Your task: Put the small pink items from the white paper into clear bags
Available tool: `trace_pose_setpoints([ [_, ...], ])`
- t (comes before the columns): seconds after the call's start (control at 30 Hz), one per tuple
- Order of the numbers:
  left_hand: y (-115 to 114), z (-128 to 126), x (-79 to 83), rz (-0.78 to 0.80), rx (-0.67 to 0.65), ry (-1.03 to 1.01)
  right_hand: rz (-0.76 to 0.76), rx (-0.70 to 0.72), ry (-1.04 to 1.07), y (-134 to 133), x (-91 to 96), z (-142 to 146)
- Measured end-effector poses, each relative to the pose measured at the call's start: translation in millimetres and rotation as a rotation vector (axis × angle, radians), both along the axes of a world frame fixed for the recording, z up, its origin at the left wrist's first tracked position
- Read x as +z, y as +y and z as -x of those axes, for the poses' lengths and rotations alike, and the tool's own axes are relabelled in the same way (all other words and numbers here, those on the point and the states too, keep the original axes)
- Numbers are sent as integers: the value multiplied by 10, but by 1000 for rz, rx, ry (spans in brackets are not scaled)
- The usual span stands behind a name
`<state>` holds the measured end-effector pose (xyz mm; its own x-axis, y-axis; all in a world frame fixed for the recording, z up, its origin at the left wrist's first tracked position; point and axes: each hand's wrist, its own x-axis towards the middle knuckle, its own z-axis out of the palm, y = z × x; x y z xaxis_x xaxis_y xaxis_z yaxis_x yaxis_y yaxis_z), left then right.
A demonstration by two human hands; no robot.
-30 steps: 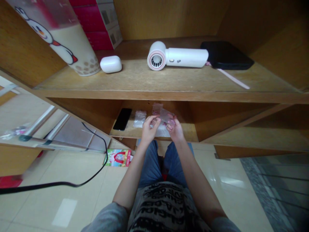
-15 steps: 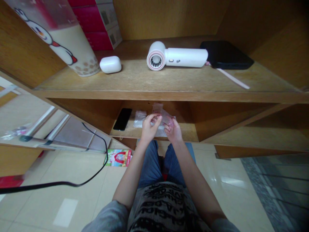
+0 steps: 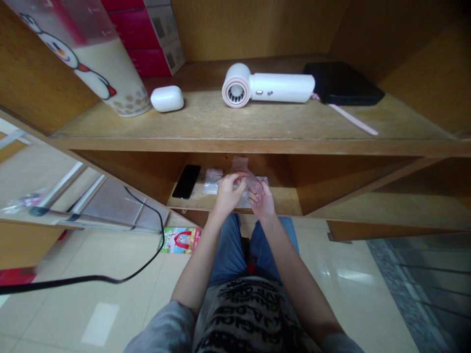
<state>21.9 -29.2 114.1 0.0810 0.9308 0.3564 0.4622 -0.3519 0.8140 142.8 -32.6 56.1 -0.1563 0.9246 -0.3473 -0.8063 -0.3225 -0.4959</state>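
My left hand [image 3: 228, 192] and my right hand [image 3: 262, 199] meet in front of the lower wooden shelf. Both pinch a small clear plastic bag [image 3: 253, 181] with pink contents, my left fingers at its upper edge and my right fingers beneath it. Behind them stands another small pinkish clear bag [image 3: 239, 164]. To the left of my hands lies a clear resealable bag [image 3: 213, 181], not touching them, and a flat translucent plastic sheet [image 3: 257, 182] lies partly hidden under my hands.
A black smartphone [image 3: 186, 181] lies on the lower shelf. The upper shelf [image 3: 235, 122] holds a tilted bubble-tea cup [image 3: 110, 73], white earbud case [image 3: 167, 98], white handheld fan [image 3: 263, 86] and black flat case [image 3: 342, 83]. A black cable [image 3: 110, 277] crosses the tiled floor.
My hands have drawn closer together around the clear bag, and my left fingers now lie over its upper edge. The view has shifted slightly.
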Motion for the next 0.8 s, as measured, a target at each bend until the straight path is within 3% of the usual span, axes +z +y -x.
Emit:
trace_pose_setpoints([
  [0.27, -15, 18, -29, -9, 45, -55, 9, 8, 32, 22, -43, -19],
  [0.47, 36, 73, -106, 177, 88, -231, 38, 9, 6, 23, -42, -19],
  [0.57, 79, 93, -118, 234, 43, -287, 43, 9, -8, 18, -53, 0],
  [0.8, 144, 94, -99, 172, 19, -372, 13, 69, 48, 1, -52, 9],
])
